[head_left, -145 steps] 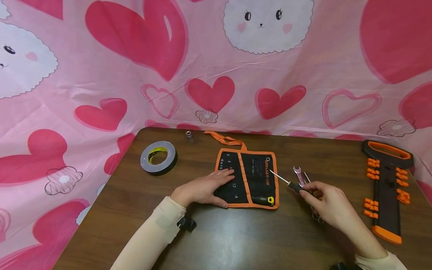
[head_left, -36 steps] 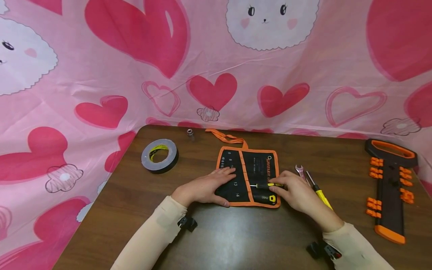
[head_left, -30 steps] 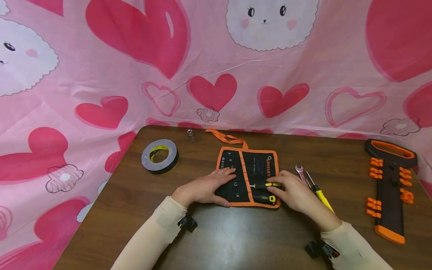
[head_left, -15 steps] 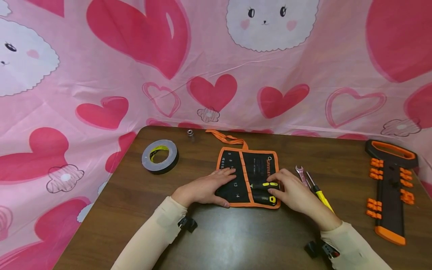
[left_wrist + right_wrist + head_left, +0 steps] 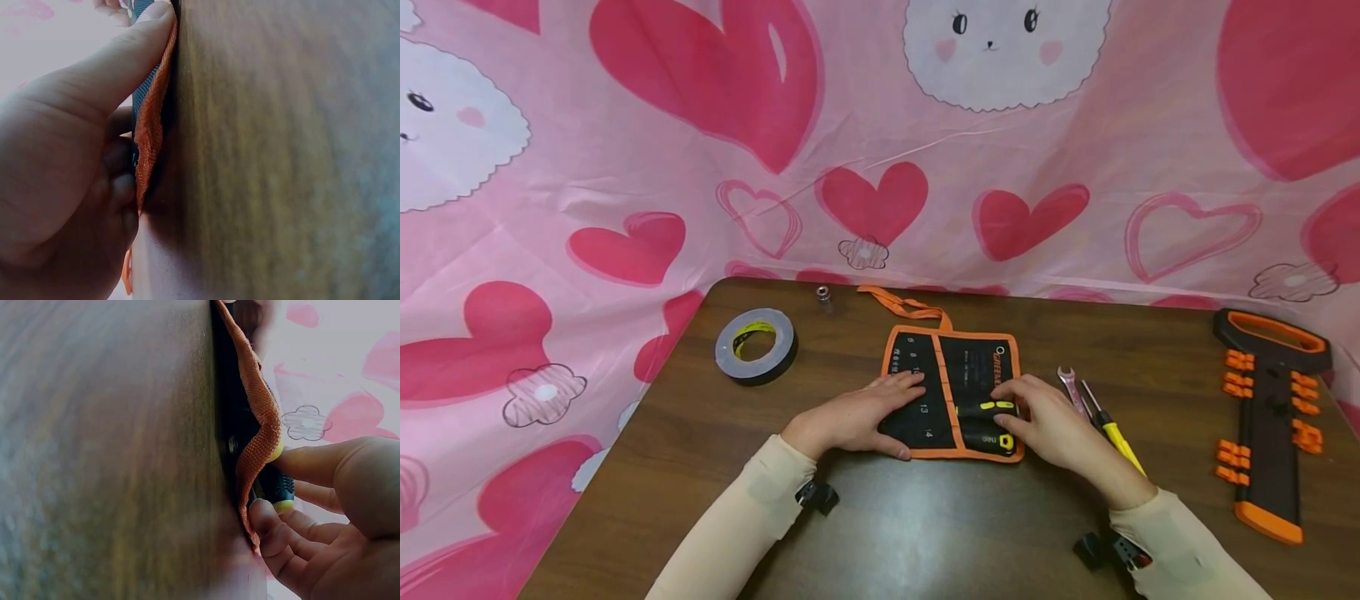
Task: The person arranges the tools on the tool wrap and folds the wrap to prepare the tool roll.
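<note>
one screwdriver [image 5: 988,406] | now deeper in pouch [image 5: 972,367] | right fingers [image 5: 1013,387] gripping it

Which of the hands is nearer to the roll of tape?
Left. The left hand rests on the side of the tool pouch nearer the roll of tape; the right hand holds a screwdriver at the opposite side.

Indoor tabletop work corner; type of room (home, workshop or studio) cannot be told. Table [image 5: 880,525]: brown wood-grain top, rounded back corner. Pink cloth [image 5: 880,125]: creased, printed with hearts and white fluffy faces; hangs behind and at left, hiding the walls. Workshop-like goods lie on top: tool pouch [image 5: 973,362], spanner [image 5: 1067,380], screwdriver [image 5: 1116,437], tape roll [image 5: 784,333], black-and-orange rack [image 5: 1273,433]. Wrist cameras [image 5: 817,497]: black, two, worn; mark a recording setup.
</note>
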Demonstrator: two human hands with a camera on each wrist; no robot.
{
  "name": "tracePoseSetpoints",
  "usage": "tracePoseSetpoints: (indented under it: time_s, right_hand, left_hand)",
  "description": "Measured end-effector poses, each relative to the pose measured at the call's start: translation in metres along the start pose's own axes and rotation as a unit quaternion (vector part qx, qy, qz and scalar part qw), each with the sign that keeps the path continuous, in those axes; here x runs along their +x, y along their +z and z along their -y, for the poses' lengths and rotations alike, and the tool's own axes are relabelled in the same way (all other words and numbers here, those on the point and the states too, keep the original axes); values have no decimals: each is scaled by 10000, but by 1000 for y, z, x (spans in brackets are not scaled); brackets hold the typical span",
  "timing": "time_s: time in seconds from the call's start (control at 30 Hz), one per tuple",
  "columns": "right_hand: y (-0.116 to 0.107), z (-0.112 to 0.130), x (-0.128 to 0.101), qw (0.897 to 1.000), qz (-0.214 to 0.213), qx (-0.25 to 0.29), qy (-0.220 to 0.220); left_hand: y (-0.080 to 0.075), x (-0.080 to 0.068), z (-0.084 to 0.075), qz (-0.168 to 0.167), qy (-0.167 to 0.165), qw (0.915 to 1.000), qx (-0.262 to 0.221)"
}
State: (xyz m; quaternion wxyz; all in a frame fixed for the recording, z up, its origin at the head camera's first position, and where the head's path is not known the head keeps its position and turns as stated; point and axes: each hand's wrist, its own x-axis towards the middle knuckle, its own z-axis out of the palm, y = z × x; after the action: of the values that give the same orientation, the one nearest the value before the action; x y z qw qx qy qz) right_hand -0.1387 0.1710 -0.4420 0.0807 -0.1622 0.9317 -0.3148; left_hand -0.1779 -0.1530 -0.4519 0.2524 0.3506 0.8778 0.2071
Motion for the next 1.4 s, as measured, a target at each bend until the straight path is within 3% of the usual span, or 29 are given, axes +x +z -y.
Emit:
tracePoseSetpoints:
  time_s: [0.53,0.73,1.23,1.4]
  right_hand:
    - [2,-6,1,9993,-143,-39,-333]
    - [2,-6,3,9996,-128,10,-236]
    - [-2,-12,4,9966,431,-24,-704]
    - [-2,-12,5,9964,443,-133,-714]
  left_hand:
    - [-1,-2,-2,-11,-61,9999,-80]
    - [0,-1,-1,-9,-75,10000,-43]
    - [-1,-1,-1,3,-54,10000,-45]
    - [-1,-1,-1,-2,-59,10000,-38]
